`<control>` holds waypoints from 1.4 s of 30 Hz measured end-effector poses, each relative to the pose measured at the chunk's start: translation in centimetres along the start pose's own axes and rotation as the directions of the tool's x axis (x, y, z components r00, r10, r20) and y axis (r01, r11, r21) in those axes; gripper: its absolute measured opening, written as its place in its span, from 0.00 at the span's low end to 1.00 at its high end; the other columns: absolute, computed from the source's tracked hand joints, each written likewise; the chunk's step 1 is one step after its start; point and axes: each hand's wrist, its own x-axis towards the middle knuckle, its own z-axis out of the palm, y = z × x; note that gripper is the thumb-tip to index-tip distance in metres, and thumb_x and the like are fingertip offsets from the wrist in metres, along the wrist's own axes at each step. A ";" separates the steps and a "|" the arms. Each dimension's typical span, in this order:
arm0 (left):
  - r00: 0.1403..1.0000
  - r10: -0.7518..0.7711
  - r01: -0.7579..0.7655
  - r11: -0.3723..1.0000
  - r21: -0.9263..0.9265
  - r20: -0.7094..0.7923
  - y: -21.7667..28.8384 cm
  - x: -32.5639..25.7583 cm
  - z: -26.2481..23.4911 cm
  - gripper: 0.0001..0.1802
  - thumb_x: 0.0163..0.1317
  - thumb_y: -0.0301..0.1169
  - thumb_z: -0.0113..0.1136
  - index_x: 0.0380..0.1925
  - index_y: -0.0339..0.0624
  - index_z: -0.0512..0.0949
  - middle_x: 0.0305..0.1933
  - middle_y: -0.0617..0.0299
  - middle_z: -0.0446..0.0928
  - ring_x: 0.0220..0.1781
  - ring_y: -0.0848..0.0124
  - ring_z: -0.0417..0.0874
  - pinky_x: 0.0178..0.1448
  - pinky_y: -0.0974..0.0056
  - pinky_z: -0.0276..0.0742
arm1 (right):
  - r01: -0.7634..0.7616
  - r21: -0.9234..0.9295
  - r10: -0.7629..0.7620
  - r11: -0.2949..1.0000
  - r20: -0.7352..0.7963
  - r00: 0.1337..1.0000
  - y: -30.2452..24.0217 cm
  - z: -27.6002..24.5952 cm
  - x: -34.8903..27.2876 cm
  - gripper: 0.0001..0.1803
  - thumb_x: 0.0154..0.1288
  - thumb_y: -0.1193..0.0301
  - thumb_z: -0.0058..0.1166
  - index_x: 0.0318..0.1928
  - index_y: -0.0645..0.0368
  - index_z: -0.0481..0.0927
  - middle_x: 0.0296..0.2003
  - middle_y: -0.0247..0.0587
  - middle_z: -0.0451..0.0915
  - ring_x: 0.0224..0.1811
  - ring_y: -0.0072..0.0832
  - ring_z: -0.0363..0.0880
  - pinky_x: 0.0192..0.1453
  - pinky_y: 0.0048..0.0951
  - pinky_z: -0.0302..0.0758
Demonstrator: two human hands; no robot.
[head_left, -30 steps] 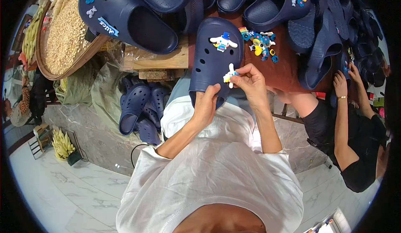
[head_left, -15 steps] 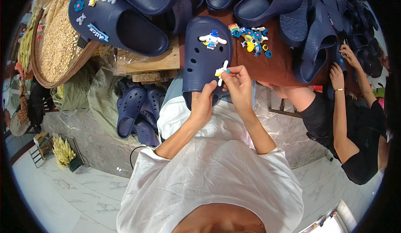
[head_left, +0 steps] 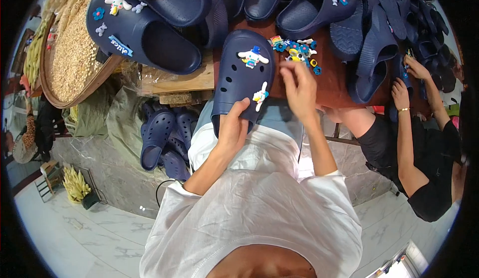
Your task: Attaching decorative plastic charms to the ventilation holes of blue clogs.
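My left hand (head_left: 233, 123) grips a navy clog (head_left: 231, 86) at its opening, thumb on top and fingers inside. On the clog's toe sits a white long-eared shoe charm (head_left: 253, 57) with a blue hat. A second white-eared charm (head_left: 260, 96) lies turned sideways nearer the opening. Several of the clog's holes are bare. My right hand (head_left: 301, 91) is off the clog, to its right, with fingers apart and nothing visible in them. Just beyond its fingertips is a pile of colourful shoe charms (head_left: 298, 51) on the brown tabletop (head_left: 329, 86).
A decorated navy clog (head_left: 119, 21) lies at the upper left beside a basket of grain (head_left: 75, 53). More navy clogs (head_left: 319, 6) crowd the far side. Others (head_left: 158, 133) are heaped below the table. At the right, another person's hands (head_left: 401, 93) work on a clog.
My right hand has let go of the sideways charm, which stays on the clog, and moved right and up toward the charm pile. My left hand still holds the clog.
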 end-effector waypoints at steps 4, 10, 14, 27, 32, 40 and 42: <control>0.999 -0.031 0.037 0.979 -0.199 0.035 -0.2 0.0 0.4 0.25 0.62 0.26 0.52 0.61 0.33 0.66 0.61 0.53 0.72 0.64 0.60 0.73 0.71 0.54 0.64 | 0.205 -0.361 -0.225 0.910 -0.014 0.974 2.3 0.9 4.2 0.11 0.61 0.74 0.57 0.45 0.60 0.78 0.38 0.47 0.76 0.43 0.46 0.75 0.47 0.42 0.71; 0.991 -0.120 0.133 0.851 -0.508 0.058 1.7 -0.2 0.6 0.25 0.64 0.34 0.51 0.61 0.38 0.67 0.65 0.52 0.70 0.68 0.58 0.68 0.74 0.50 0.58 | 0.250 -0.523 -0.241 0.815 0.086 0.967 3.9 1.4 5.5 0.18 0.52 0.78 0.62 0.46 0.61 0.78 0.39 0.45 0.76 0.44 0.45 0.74 0.49 0.42 0.71; 0.992 -0.122 0.097 0.864 -0.494 -0.019 1.8 0.0 0.6 0.24 0.69 0.39 0.46 0.61 0.40 0.67 0.66 0.52 0.69 0.69 0.57 0.68 0.74 0.49 0.57 | 0.263 -0.383 -0.254 0.886 0.075 0.964 4.2 0.4 4.6 0.14 0.56 0.79 0.57 0.45 0.59 0.79 0.43 0.46 0.77 0.47 0.45 0.74 0.52 0.40 0.70; 1.000 0.002 0.001 0.968 -0.249 0.012 2.4 -0.9 2.1 0.21 0.72 0.37 0.46 0.60 0.36 0.66 0.64 0.52 0.70 0.66 0.62 0.71 0.72 0.56 0.63 | -0.029 0.314 0.019 0.949 0.034 0.999 -1.4 -0.9 0.7 0.08 0.67 0.76 0.55 0.45 0.63 0.80 0.40 0.37 0.82 0.43 0.22 0.79 0.48 0.24 0.75; 0.993 0.113 -0.106 0.985 -0.136 0.041 2.4 -1.9 2.8 0.22 0.72 0.36 0.49 0.61 0.37 0.66 0.59 0.59 0.73 0.62 0.69 0.74 0.69 0.59 0.66 | 0.157 0.189 -0.181 0.969 0.120 0.976 -5.0 0.3 0.9 0.07 0.62 0.77 0.59 0.42 0.61 0.83 0.37 0.38 0.80 0.35 0.22 0.79 0.37 0.20 0.74; 0.987 0.148 -0.152 0.985 0.077 0.059 2.7 -2.8 3.0 0.24 0.72 0.39 0.49 0.61 0.37 0.65 0.61 0.57 0.70 0.63 0.69 0.72 0.69 0.60 0.65 | 0.060 0.222 -0.092 0.973 0.138 0.986 -4.5 0.7 1.2 0.08 0.60 0.74 0.62 0.41 0.60 0.84 0.35 0.35 0.79 0.32 0.21 0.78 0.35 0.22 0.73; 0.986 0.151 -0.158 0.982 0.106 0.067 2.5 -2.7 2.7 0.24 0.72 0.39 0.49 0.61 0.37 0.65 0.61 0.57 0.71 0.63 0.68 0.72 0.68 0.60 0.66 | 0.102 0.204 -0.135 0.974 0.155 0.979 -4.4 0.7 1.2 0.08 0.60 0.74 0.62 0.41 0.60 0.84 0.35 0.34 0.79 0.31 0.21 0.78 0.34 0.22 0.73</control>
